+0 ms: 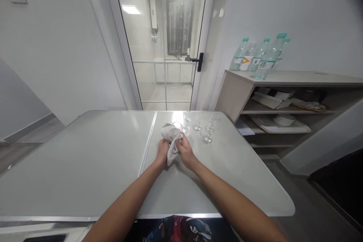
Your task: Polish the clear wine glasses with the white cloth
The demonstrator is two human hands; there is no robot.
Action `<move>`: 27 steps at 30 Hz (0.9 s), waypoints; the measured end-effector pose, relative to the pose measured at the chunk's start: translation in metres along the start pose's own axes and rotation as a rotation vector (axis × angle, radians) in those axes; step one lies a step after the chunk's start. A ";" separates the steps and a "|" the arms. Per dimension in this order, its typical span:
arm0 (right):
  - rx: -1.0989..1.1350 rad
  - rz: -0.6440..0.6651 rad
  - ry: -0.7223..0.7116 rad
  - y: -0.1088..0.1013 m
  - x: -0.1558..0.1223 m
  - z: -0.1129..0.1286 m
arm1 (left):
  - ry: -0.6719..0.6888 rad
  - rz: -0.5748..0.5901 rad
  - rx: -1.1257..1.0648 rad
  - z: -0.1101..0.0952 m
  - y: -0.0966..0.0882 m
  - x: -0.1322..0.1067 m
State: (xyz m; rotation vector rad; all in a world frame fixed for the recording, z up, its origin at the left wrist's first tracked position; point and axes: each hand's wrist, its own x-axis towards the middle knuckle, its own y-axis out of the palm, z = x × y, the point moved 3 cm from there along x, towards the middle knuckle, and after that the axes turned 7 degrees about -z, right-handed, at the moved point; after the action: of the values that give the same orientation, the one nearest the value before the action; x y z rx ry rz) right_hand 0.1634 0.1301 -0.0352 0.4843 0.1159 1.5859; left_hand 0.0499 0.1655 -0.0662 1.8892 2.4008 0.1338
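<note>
Both my hands meet over the middle of the white table (pixel 85 159). My left hand (pixel 162 150) is closed on a grey cloth (pixel 171 151) that wraps the lower part of a clear stemmed glass (pixel 177 129). My right hand (pixel 185 150) is closed on the same cloth and glass from the right side. The bowl of the glass sticks out of the cloth at the top, tilted away from me. Three more clear stemmed glasses (pixel 209 127) stand upright on the table just beyond and to the right of my hands.
A wooden shelf unit (pixel 283 79) stands to the right of the table, with several water bottles (pixel 262 56) on top and trays and papers on its shelves. A glass door (pixel 164 38) with a black handle is behind the table.
</note>
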 end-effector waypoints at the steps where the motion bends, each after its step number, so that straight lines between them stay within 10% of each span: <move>1: -0.025 0.009 -0.028 -0.001 0.001 -0.002 | -0.037 0.037 -0.009 0.002 0.002 -0.001; 6: -0.014 -0.052 -0.019 -0.012 0.012 -0.012 | -0.064 0.118 -0.106 0.004 0.014 -0.013; 16: -0.059 -0.242 0.163 -0.024 0.018 -0.024 | 0.263 -0.164 0.074 -0.012 -0.001 -0.014; 27: 0.128 0.045 0.450 -0.013 0.011 -0.026 | -0.011 0.290 -0.507 -0.027 0.001 -0.006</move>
State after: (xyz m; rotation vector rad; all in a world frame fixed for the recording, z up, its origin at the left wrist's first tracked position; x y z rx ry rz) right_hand 0.1658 0.1471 -0.0607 0.2213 0.5543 1.7171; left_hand 0.0491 0.1590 -0.0387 1.9457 1.8297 0.6747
